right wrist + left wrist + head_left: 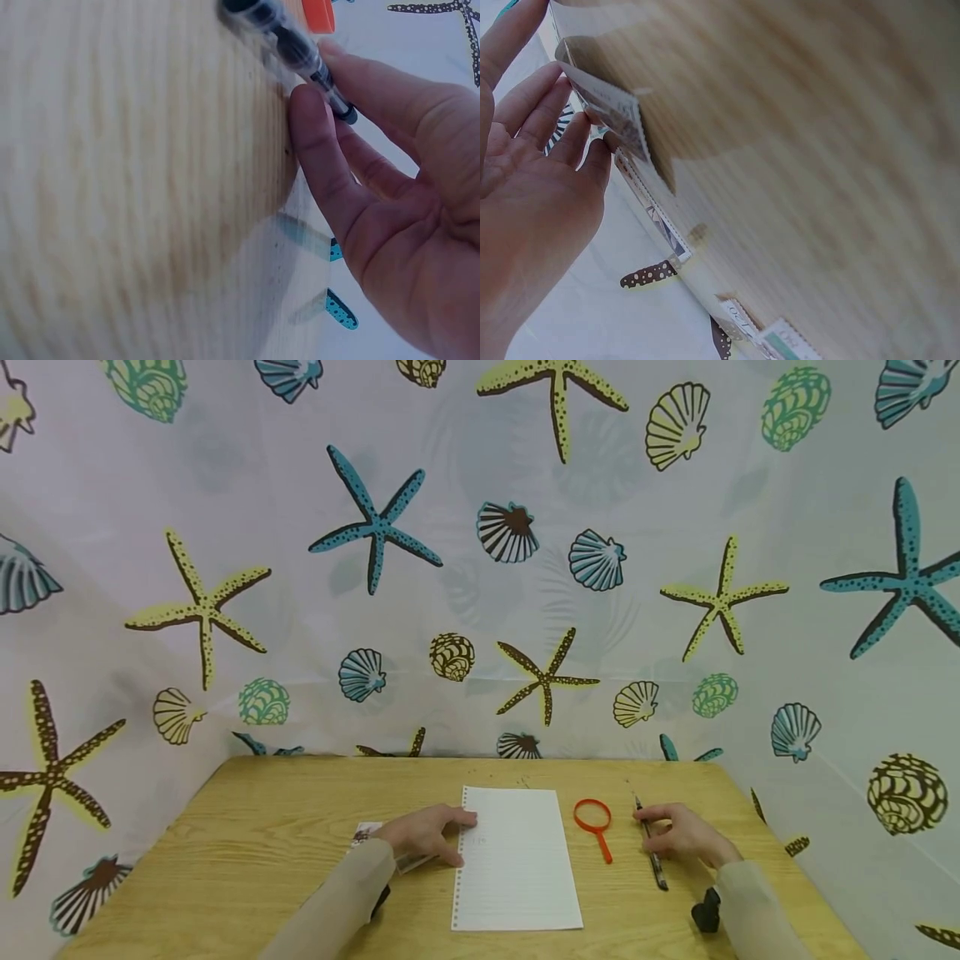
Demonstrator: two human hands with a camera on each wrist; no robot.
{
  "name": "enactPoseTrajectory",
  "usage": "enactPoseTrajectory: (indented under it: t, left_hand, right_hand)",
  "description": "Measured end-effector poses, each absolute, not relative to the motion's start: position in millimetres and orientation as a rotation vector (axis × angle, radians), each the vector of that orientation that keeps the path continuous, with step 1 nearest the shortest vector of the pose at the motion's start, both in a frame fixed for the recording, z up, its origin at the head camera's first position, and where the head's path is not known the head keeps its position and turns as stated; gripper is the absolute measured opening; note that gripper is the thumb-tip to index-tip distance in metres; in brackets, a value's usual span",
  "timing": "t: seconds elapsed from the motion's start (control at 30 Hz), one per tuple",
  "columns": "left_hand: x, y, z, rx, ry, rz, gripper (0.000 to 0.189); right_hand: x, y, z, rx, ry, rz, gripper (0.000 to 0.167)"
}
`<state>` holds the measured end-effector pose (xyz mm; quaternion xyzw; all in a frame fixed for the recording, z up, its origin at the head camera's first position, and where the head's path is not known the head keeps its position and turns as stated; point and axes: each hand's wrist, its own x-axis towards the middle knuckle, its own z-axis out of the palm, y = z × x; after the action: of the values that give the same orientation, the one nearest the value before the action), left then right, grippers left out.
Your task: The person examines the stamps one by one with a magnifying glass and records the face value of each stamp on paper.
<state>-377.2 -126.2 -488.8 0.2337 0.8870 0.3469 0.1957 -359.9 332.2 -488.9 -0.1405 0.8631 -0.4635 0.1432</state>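
Observation:
A sheet of lined paper with punched holes lies upright on the wooden table. My left hand rests at its left edge, thumb and forefinger spread onto the paper. Under and beside that hand lie small postage stamps; in the left wrist view one stamp stands tilted up by the fingers, and whether they touch it I cannot tell. To the right, my right hand pinches a dark pen with a clear barrel between thumb and forefinger. The pen lies close over the tabletop.
Between the paper and the pen lies a red magnifying glass. More stamps lie along the table on the left hand's side. A cloth printed with shells and starfish hangs behind the table and at its sides.

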Motion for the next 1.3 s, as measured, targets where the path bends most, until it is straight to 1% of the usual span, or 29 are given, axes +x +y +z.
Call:
enactPoseTrajectory:
  t: [0.4, 0.7, 0.93, 1.3]
  left_hand:
    - [-380.6, -127.4, -492.6, 0.635, 2.483, 0.966, 0.066]
    - [-380.0, -127.7, -489.9, 0.675, 2.47, 0.99, 0.067]
    - [-381.5, -126.4, -492.0, 0.655, 2.488, 0.962, 0.067]
    - [-381.8, -124.1, -492.2, 0.667, 2.522, 0.895, 0.067]
  right_hand:
    - [-363.3, 333.5, -492.7, -0.435, 2.411, -1.394, 0.059]
    - [-365.7, 334.7, -494.6, -0.407, 2.374, -1.425, 0.061]
    - [-365.1, 336.9, -496.5, -0.391, 2.381, -1.42, 0.062]
    - [-363.6, 339.1, -498.1, -0.339, 2.353, -1.487, 0.059]
